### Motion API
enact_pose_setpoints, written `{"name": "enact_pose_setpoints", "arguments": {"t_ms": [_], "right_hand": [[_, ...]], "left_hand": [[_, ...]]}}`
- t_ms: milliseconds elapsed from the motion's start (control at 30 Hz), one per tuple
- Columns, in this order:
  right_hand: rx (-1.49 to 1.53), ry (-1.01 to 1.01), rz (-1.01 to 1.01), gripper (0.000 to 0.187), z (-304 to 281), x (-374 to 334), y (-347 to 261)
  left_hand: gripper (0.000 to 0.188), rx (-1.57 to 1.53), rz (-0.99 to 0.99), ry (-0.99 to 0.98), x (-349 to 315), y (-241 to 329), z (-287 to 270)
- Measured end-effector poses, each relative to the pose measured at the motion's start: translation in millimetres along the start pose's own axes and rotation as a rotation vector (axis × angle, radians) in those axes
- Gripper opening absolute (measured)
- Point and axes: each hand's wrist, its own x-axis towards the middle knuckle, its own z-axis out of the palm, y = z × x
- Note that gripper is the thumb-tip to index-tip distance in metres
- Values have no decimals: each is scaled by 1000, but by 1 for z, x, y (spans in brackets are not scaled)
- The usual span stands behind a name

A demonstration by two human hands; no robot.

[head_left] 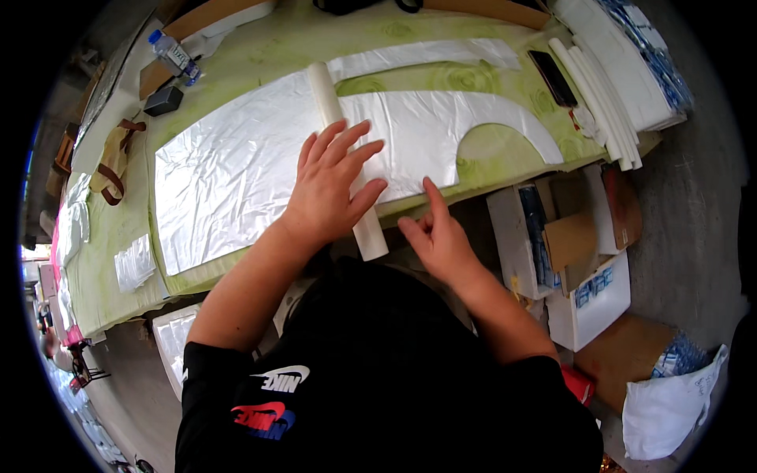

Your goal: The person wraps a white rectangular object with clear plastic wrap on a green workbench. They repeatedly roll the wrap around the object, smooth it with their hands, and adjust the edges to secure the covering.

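A thin, shiny white plastic sheet (229,169) lies spread over the table, creased, with curved strips at its right end like an apron's. Across its middle rests a long off-white tube (324,93), slanting from the far side down past the near table edge. My left hand (331,185) lies over the tube with its fingers spread and nothing gripped. At the sheet's near edge, my right hand (443,240) touches or hovers by the corner with its index finger stretched out. Its thumb stands apart and the other fingers curl in; nothing shows in it.
Green patterned cloth covers the table (394,27). A phone (552,79) and several white tubes (599,102) lie at the right. At the left are a water bottle (173,57), a dark box (163,102) and folded white plastic (135,264). Open boxes (572,244) stand below right.
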Motion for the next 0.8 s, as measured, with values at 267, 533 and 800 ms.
{"name": "enact_pose_setpoints", "arguments": {"t_ms": [267, 533, 800], "right_hand": [[90, -175, 96, 69, -5, 22, 13], [142, 193, -97, 35, -20, -10, 24], [-333, 456, -624, 33, -50, 73, 7]], "left_hand": [[32, -157, -208, -530, 74, 18, 62], [25, -399, -508, -393, 82, -4, 63], [23, -258, -341, -498, 83, 2, 59]]}}
